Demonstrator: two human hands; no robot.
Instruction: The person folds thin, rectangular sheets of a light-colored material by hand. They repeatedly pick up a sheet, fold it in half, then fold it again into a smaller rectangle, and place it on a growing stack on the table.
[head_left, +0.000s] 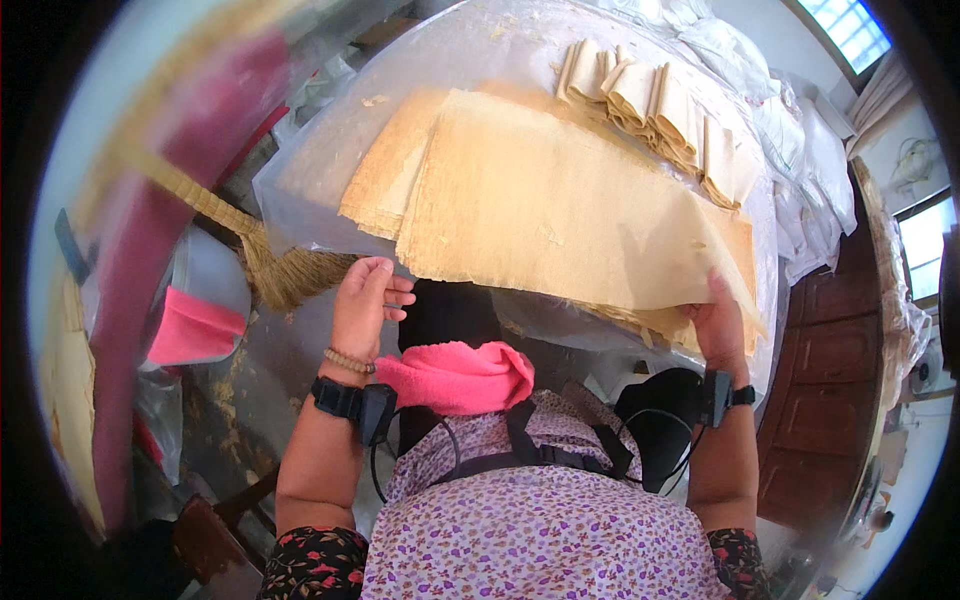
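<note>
A thin, tan, cloth-textured sheet (540, 195) lies across a stack of similar sheets in front of me. My right hand (716, 319) pinches its near edge close to the right end, where the sheet lifts in a slant. My left hand (371, 292) is just off the near left corner, fingers loosely apart and holding nothing. More sheets (390, 176) with rough, browned edges stick out on the left. Folded tan sheets (652, 105) sit in a row behind the stack.
Clear plastic sheeting (315, 172) covers the table. A straw broom (285, 270) and a grey bin (214, 262) with a pink cloth (195, 326) stand at left. Another pink cloth (465, 375) rests at my lap. White sacks (795, 150) and a wooden cabinet (821, 360) are at right.
</note>
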